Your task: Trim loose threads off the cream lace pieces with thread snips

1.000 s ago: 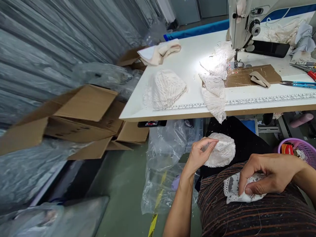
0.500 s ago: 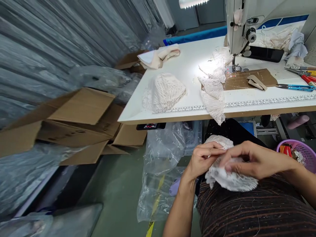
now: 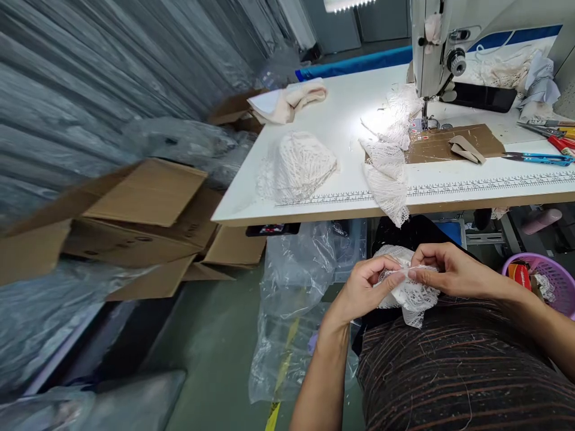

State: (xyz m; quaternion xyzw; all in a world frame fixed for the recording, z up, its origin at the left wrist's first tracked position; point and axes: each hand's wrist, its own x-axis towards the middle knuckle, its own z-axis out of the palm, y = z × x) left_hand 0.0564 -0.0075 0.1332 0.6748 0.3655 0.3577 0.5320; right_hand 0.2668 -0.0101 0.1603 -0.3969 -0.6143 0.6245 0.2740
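apparently the work is partway along: on the white surface (image 3: 345,114), left of the sewing machine's (image 3: 420,54) needle, a lace heap (image 3: 305,164) lies untouched, while a lace strip (image 3: 387,179) droops over the front edge. the white lace piece (image 3: 414,293) is already gathered between both hands, just beyond the dark striped top (image 3: 431,371); releasing it is not yet done. the left hand (image 3: 366,287) and right hand (image 3: 453,272) nearly meet, fingers closed in a pinch on its upper part.
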